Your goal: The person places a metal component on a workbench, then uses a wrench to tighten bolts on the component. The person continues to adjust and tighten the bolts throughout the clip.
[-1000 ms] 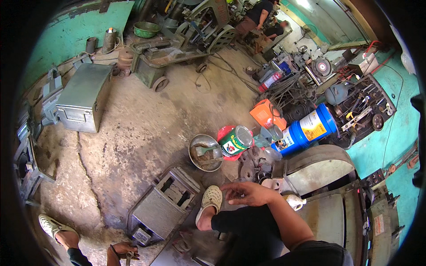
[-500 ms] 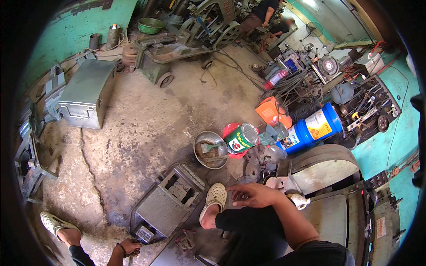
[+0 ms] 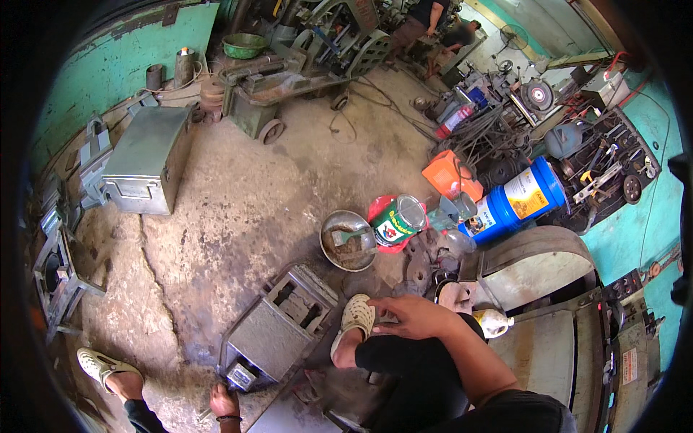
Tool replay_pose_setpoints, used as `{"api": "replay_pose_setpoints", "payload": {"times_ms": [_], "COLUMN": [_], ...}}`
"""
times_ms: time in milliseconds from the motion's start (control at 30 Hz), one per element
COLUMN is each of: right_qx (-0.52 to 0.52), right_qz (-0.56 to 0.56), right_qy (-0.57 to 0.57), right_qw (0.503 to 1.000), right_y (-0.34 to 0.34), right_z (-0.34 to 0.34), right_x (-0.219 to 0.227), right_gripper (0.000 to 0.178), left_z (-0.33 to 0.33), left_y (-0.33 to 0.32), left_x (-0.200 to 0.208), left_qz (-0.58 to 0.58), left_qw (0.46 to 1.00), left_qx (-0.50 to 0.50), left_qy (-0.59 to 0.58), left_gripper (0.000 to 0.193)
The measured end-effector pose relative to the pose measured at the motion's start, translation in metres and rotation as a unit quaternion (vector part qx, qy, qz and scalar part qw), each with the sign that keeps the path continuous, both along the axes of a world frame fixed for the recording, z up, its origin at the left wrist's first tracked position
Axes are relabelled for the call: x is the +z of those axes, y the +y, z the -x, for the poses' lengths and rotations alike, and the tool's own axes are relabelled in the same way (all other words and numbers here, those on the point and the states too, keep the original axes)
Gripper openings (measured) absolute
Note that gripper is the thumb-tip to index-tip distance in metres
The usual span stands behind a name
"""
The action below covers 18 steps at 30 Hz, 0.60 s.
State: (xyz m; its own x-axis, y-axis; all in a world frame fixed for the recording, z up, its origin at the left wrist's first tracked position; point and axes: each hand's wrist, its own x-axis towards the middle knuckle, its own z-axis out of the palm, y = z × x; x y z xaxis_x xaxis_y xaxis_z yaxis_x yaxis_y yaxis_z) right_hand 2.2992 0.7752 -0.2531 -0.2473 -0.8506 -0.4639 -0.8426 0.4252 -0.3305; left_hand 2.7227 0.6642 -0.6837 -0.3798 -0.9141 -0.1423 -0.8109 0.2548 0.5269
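A heavy grey cast metal housing [image 3: 253, 339] with rectangular openings at its far end lies on the floor in front of me. Near its closest corner sits a small metal block [image 3: 241, 376]. Just beside that corner, my left hand [image 3: 224, 399] is closed round a thin stick-like handle [image 3: 206, 415]; the rest of that tool is hidden or too small to name. Over my right knee, my right hand [image 3: 413, 316] hangs with fingers loosely bent and apart, holding nothing. A metal bowl [image 3: 326, 249] with brown paste and a green-handled brush [image 3: 350, 235] lies beyond the housing.
Beside the bowl stands a green tin [image 3: 397, 220]. Blue buckets [image 3: 509, 206] and an orange case [image 3: 451, 175] are at right, near a rounded machine guard [image 3: 538, 263]. A metal chest [image 3: 148, 162] stands left. Two people [image 3: 433, 29] are in the background.
My left hand has shifted right and up slightly, closer to the block on the housing. My right hand stays over the knee. The whole view has turned a little.
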Motion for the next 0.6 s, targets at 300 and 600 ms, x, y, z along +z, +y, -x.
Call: {"api": "replay_pose_setpoints", "payload": {"times_ms": [300, 600], "right_qx": [0.038, 0.002], "right_qz": [-0.002, -0.076], "right_qy": [-0.032, -0.061], "right_qw": [0.999, 0.995], "right_y": [0.007, -0.004], "right_z": [-0.009, -0.007], "right_x": [0.009, 0.006], "right_gripper": [0.061, 0.061], "left_z": [-0.025, -0.024], "left_y": [-0.035, -0.068], "left_x": [0.007, -0.044], "left_qz": [-0.129, -0.380], "left_qw": [0.971, 0.878], "left_qx": [-0.190, -0.282], "left_qy": [0.063, 0.069], "left_gripper": [0.039, 0.064]}}
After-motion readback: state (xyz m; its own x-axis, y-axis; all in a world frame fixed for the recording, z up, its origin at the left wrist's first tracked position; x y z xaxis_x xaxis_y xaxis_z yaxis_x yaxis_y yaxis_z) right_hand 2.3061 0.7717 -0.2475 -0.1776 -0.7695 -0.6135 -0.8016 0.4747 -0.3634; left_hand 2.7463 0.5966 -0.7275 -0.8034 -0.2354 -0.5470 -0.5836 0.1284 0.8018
